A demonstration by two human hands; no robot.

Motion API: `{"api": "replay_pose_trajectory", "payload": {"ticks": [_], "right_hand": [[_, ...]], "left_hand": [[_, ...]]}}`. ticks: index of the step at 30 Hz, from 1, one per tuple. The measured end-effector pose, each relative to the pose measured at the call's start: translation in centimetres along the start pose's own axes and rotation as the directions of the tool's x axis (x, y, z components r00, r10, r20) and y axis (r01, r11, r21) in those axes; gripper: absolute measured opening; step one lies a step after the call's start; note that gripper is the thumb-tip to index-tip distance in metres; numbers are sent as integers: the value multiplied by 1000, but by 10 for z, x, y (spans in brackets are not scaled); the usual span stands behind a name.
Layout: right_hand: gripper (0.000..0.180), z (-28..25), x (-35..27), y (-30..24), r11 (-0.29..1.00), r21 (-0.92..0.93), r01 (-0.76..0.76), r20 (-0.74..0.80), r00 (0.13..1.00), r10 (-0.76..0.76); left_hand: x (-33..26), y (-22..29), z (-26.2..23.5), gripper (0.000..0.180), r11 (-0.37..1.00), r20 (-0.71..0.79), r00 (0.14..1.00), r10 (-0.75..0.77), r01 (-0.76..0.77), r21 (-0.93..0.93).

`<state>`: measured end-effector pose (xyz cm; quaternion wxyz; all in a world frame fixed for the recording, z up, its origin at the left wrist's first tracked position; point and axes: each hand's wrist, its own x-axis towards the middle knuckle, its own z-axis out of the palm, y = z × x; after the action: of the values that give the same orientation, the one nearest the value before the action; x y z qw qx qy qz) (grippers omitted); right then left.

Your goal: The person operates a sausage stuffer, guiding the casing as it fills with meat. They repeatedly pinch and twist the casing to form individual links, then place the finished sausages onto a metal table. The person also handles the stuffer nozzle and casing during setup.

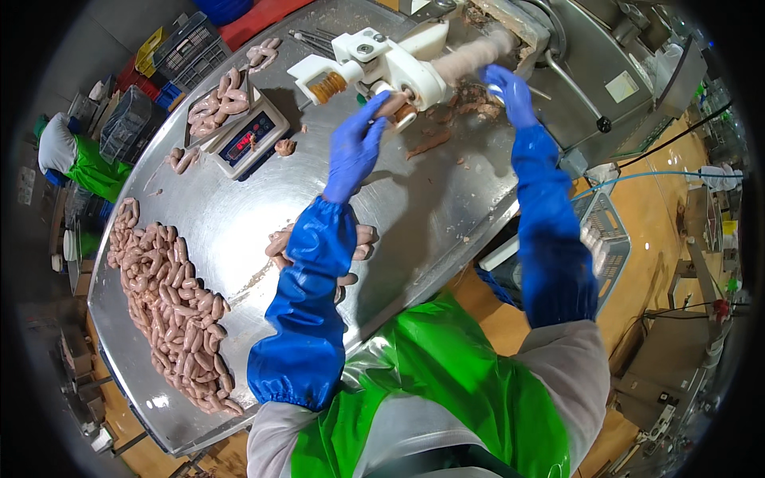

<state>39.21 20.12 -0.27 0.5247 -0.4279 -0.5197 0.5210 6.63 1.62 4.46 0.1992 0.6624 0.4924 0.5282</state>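
Observation:
My left hand (355,151), in a blue-purple glove, is closed around a pale sausage (390,105) at the outlet of a white plastic sausage-linking head (398,68). Behind that head, a pale ruffled casing (476,57) on the filling tube is smeared by motion. Just right of this casing my right hand (510,94), gloved alike, is raised with its fingers apart; nothing shows in it. Scraps of ground meat (470,103) lie on the steel table (430,207) below the tube.
A big heap of linked sausages (171,311) covers the table's left side. More sausages lie on a digital scale (253,139) and under my left forearm. The steel filling machine (613,88), with a black-knobbed lever (603,124), stands right. A grey crate (610,231) sits below the table's right edge.

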Motion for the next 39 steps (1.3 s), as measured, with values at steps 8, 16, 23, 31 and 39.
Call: {"api": "replay_pose_trajectory", "payload": {"ticks": [8, 16, 23, 31, 39], "right_hand": [[41, 186, -148, 78, 957, 181, -228, 469, 875, 120], [27, 354, -290, 88, 920, -331, 208, 600, 799, 36], [29, 276, -232, 52, 600, 594, -535, 536, 820, 200], [27, 333, -255, 86, 958, 108, -264, 443, 876, 191], [39, 266, -220, 72, 715, 578, -394, 504, 861, 67]], "left_hand": [[-84, -51, -108, 30, 826, 596, 573, -562, 433, 362], [-55, -19, -73, 34, 855, 233, 901, -365, 424, -300], [-100, -23, -133, 35, 747, 404, 629, -664, 531, 400], [-66, -48, -92, 36, 946, 102, 942, -319, 311, 85], [-73, -20, -121, 49, 762, 494, 588, -640, 406, 504]]}}
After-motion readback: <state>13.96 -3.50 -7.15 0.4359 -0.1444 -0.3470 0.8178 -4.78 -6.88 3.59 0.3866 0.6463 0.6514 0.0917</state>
